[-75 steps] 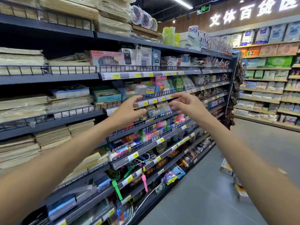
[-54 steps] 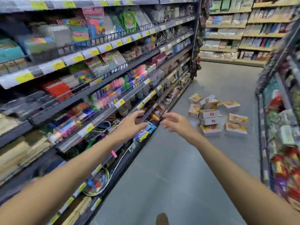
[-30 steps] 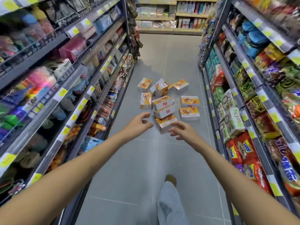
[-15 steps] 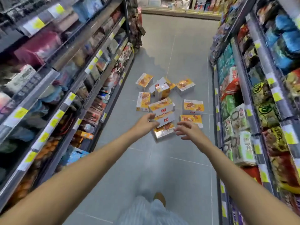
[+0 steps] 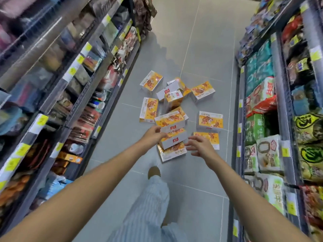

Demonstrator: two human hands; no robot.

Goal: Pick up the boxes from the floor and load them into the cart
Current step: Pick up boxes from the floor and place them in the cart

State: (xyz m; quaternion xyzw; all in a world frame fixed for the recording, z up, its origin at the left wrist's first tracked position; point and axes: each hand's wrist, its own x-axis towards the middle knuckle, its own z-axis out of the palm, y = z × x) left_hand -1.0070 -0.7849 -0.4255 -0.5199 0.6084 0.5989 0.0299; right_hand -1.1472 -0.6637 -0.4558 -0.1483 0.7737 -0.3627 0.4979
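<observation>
Two hands out, fingers spread, nothing gripped. L to R: your left hand (image 5: 153,136) overlaps the box stack (image 5: 172,135) at its left end, right hand (image 5: 199,144) just off its right end. Stack's long axis runs across btwn them. Grey tile floor (image 5: 201,49), narrow aisle w/ shelves both sides; no cart visible.

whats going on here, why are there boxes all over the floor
A person is standing in a shop aisle, reaching both bare hands toward a scatter of orange and white boxes on the grey floor. The left hand and right hand are open on either side of the nearest stacked box, neither clearly gripping it. Nothing has been lifted, and no cart is in view. Stocked shelves line both sides.
</observation>
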